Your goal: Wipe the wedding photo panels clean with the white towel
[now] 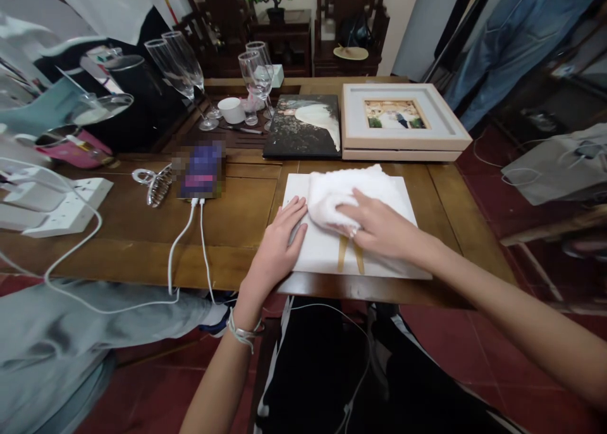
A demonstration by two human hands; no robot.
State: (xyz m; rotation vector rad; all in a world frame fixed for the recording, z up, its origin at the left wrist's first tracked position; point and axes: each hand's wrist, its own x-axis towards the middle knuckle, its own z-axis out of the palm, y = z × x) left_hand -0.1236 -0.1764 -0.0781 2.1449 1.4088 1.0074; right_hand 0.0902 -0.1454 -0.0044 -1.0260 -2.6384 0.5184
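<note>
A white flat board or canvas [327, 247] lies at the near edge of the wooden table [142, 219]. My left hand [279, 244] rests flat on its left edge, fingers stretched out. My right hand [379, 225] presses down on a white cloth [339, 193] bunched on top of the board, fingers laid over the cloth. Two thin wooden strips [349, 257] show on the board just below my right hand.
A white framed photo [398, 121] and a dark photo print [303, 127] lie behind the board. Wine glasses [256, 80], a white cup [231, 109], a phone with cables [202, 168], a hair clip [156, 184] and a power strip [66, 206] sit to the left.
</note>
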